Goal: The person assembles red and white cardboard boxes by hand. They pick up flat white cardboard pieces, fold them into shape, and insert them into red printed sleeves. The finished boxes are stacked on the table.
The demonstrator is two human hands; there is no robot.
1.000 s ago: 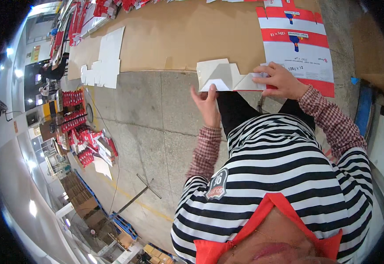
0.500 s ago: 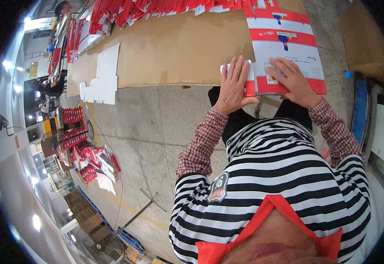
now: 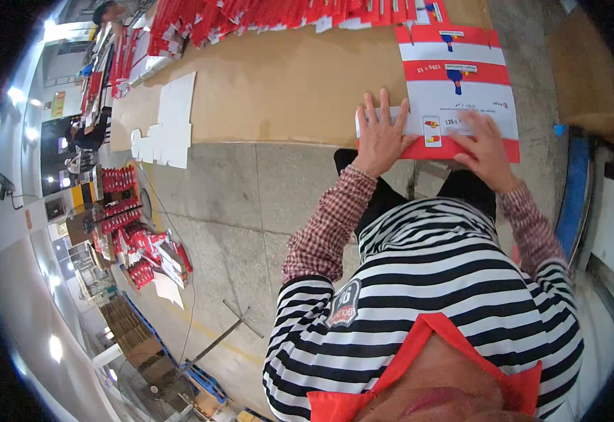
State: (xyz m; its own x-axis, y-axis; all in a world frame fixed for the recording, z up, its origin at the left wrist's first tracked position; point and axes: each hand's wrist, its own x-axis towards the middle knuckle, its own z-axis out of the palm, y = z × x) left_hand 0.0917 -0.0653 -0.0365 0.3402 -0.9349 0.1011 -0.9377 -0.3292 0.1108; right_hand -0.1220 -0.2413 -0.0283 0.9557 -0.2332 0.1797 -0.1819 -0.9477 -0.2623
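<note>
A flat red and white printed carton (image 3: 486, 105) lies at the near right corner of the cardboard-topped table. My left hand (image 3: 381, 144) rests palm down on the carton's left edge, fingers spread, covering part of a white flap there. My right hand (image 3: 488, 149) is over the carton's near red band, its fingers apart and slightly blurred; I cannot tell how firmly it touches. Between both hands a small printed picture panel (image 3: 431, 131) shows. Neither hand grasps anything.
Rows of red and white folded cartons (image 3: 271, 17) stand along the table's (image 3: 286, 84) far side. A white cut-out sheet (image 3: 173, 123) lies at its left end. Red cartons (image 3: 148, 246) are piled at the left, near a thin metal stand (image 3: 215, 344). A blue frame (image 3: 575, 197) stands right.
My right hand has shifted right, uncovering the picture panel. My left hand has spread its fingers and moved slightly nearer and to the right. The whole view has shifted a little.
</note>
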